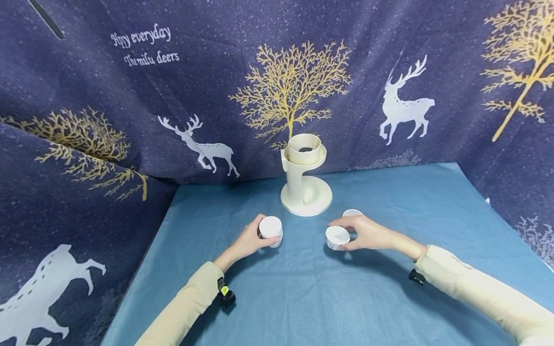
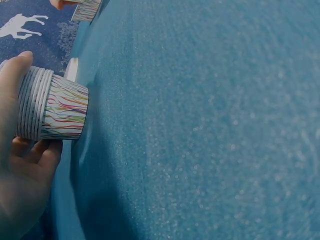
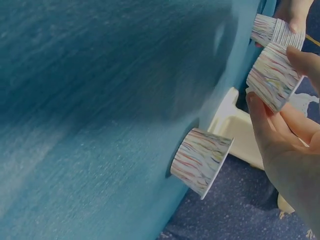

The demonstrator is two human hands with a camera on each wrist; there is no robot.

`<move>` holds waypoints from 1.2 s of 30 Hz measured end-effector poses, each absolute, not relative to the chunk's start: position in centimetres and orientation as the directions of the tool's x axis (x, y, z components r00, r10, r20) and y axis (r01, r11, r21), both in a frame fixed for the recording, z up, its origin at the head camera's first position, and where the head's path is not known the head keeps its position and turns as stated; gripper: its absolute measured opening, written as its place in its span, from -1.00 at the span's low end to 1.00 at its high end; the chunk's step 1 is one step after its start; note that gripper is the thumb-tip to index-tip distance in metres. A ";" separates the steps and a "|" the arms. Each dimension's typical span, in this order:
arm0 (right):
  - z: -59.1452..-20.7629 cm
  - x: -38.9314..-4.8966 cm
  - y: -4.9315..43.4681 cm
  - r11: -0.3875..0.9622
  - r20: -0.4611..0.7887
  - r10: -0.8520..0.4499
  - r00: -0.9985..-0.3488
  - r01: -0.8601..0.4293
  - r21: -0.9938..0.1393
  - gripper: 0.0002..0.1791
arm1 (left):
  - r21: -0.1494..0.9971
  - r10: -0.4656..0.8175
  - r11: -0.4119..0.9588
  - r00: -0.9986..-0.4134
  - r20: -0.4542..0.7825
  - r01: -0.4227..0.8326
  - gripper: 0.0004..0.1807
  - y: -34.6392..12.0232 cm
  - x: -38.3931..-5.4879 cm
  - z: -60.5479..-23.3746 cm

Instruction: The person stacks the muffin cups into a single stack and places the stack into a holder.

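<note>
My left hand (image 1: 250, 239) grips a stack of white paper cups (image 1: 271, 228), low over the cloth. In the left wrist view several nested rims show on the stack (image 2: 52, 107), with wavy coloured lines on the lowest cup. My right hand (image 1: 367, 232) pinches a single paper cup (image 1: 336, 237) between thumb and fingers, its mouth upward. The same striped cup (image 3: 275, 77) appears in the right wrist view. Another upright cup (image 3: 201, 161) stands on the cloth beyond the right hand, partly hidden by it in the head view.
A cream stand (image 1: 296, 185) with a round base and a ring-shaped holder (image 1: 304, 150) rises at the back middle of the blue cloth-covered table (image 1: 294, 298). Behind it hangs a dark blue curtain (image 1: 207, 96) printed with deer and trees.
</note>
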State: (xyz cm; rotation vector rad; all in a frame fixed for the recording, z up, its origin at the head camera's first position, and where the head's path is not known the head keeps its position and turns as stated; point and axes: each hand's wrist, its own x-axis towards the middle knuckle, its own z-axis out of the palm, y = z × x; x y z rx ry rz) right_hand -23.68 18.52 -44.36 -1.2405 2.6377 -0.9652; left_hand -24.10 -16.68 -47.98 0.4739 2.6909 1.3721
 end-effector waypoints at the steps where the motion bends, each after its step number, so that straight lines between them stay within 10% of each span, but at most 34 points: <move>1: -44.3 -23.7 18.4 0.472 0.196 -0.716 -0.670 -0.671 -0.572 -0.37 | 0.802 0.310 0.550 -0.949 0.064 0.234 -0.39 -16.7 -24.1 -48.0; 36: -43.6 -24.1 13.2 0.390 0.212 -0.688 -0.694 -0.600 -0.698 -0.43 | 0.788 0.324 0.561 -0.943 0.074 0.254 -0.37 -16.8 -24.2 -48.2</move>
